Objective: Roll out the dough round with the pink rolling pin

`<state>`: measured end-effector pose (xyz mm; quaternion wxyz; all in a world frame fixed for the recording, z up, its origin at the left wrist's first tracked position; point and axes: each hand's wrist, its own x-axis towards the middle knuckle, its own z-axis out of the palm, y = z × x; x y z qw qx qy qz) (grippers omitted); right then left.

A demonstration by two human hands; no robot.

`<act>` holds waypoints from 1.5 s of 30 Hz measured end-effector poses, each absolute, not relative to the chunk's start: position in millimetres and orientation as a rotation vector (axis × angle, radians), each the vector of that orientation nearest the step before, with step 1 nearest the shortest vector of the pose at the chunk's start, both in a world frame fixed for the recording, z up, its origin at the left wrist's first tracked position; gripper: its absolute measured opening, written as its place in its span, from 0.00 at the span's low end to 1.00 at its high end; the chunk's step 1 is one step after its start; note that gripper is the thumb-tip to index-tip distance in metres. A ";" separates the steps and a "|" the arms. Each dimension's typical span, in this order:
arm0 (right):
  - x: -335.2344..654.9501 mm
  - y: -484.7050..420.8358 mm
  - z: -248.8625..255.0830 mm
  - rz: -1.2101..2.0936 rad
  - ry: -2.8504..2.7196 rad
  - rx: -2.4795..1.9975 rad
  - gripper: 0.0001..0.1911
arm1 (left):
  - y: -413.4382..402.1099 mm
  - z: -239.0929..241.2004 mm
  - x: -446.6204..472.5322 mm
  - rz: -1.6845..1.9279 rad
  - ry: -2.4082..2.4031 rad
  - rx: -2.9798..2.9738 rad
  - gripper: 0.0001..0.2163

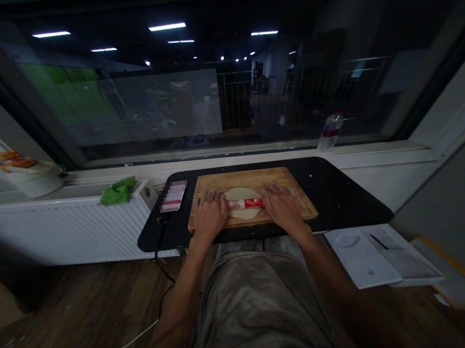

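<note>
On a wooden cutting board lies a thin, round sheet of dough. Across its middle rests a red-and-white printed tube, with lettering too small to read. My left hand is closed over the tube's left end, its fingers curled on top. Over the right end, my right hand is closed in the same way. The palms and fingers hide both ends of the tube. The dough shows above and below the tube, between my hands.
The board sits on a black table against the window. A phone with a cable lies left of the board. A green cloth and a white pot rest on the radiator. A plastic bottle stands on the sill. White boxes are below right.
</note>
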<state>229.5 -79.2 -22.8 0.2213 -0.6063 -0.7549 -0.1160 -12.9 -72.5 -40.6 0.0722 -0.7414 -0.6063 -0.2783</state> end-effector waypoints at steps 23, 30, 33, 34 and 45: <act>228.5 -79.2 -26.2 -0.329 -2.082 -1.664 0.29 | -83.2 -47.0 -11.5 -0.889 -1.835 -2.185 0.20; 220.4 -55.6 -7.4 -0.331 -2.150 -1.801 0.25 | -65.1 -39.3 -15.8 -0.794 -1.842 -2.223 0.20; 220.9 -60.4 -10.7 -0.316 -2.142 -1.813 0.24 | -72.1 -39.9 -16.8 -0.798 -1.841 -2.217 0.19; 221.9 -64.1 -13.5 -0.315 -2.133 -1.804 0.24 | -76.7 -40.7 -17.1 -0.807 -1.834 -2.213 0.19; 228.7 -91.0 -29.0 -0.310 -2.082 -1.695 0.23 | -98.6 -44.3 -15.5 -0.840 -1.816 -2.251 0.21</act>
